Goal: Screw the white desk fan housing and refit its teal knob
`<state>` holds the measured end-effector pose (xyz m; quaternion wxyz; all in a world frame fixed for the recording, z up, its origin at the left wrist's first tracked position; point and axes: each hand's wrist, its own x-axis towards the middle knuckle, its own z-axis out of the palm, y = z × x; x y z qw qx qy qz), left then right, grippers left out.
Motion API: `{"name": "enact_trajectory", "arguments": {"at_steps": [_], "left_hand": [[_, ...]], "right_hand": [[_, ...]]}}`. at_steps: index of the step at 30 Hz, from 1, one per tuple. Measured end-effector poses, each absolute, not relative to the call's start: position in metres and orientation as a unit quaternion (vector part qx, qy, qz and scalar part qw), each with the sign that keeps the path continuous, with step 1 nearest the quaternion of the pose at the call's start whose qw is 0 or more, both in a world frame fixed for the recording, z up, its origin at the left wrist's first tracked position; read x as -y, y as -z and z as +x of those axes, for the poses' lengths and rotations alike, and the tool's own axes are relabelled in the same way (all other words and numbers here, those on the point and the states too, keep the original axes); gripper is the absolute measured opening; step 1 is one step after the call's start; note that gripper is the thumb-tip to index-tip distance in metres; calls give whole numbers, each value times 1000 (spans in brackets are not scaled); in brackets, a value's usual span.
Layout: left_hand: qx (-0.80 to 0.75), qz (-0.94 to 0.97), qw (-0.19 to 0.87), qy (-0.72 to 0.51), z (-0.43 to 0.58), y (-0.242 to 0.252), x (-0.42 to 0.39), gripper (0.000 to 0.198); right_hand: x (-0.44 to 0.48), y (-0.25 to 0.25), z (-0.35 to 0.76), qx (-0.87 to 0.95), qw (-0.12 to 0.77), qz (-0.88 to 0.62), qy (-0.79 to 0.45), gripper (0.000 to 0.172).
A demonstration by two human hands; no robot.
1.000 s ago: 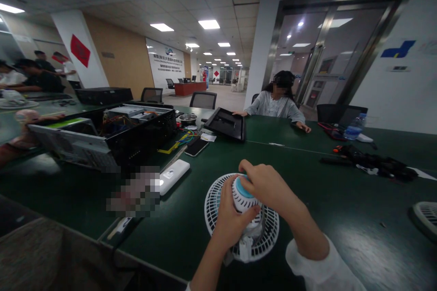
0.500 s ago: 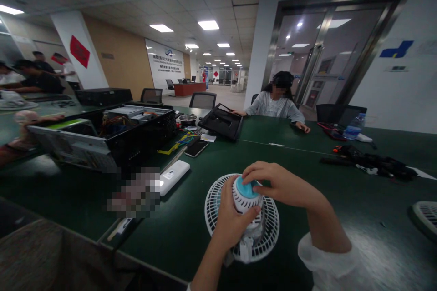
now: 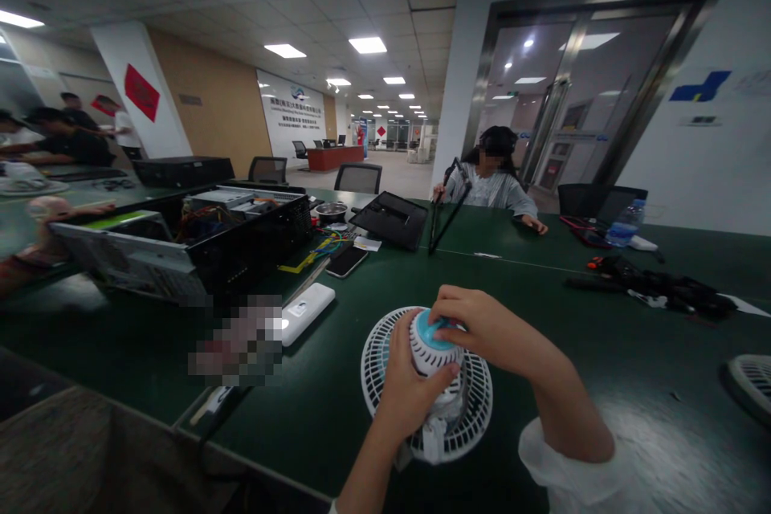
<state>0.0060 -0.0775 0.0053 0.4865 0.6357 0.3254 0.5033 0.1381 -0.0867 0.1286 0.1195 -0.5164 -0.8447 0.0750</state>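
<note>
At lower center, the left hand (image 3: 415, 401) curls its fingers round the white housing (image 3: 430, 361) of a desk fan (image 3: 475, 418) on the table (image 3: 602, 385), bracing it while the right hand's (image 3: 487, 329) fingers press its blue cap (image 3: 430, 331).

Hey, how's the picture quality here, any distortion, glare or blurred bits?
In the head view, wide-angle distortion makes the metal door frame lean; in the same view, the ceiling light glares, a pale sheen lies on the green tabletop, a pixelated patch hides whatever lies there, and the desk fan looks fairly sharp.
</note>
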Motion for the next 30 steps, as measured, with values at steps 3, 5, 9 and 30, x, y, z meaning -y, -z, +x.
{"name": "enact_trajectory", "arguments": {"at_steps": [3, 5, 9, 30], "left_hand": [[-321, 635, 483, -511, 7, -4, 77, 68], [-317, 635, 482, -514, 8, -4, 78, 67], [-316, 646, 471, -511, 7, -7, 79, 66], [-335, 636, 483, -500, 6, -7, 79, 68]], "right_hand": [[87, -128, 127, 813, 85, -577, -7, 10], [89, -128, 120, 788, 71, -611, 25, 13], [92, -126, 105, 741, 44, -669, 45, 18], [85, -132, 143, 854, 129, -496, -84, 10]]}}
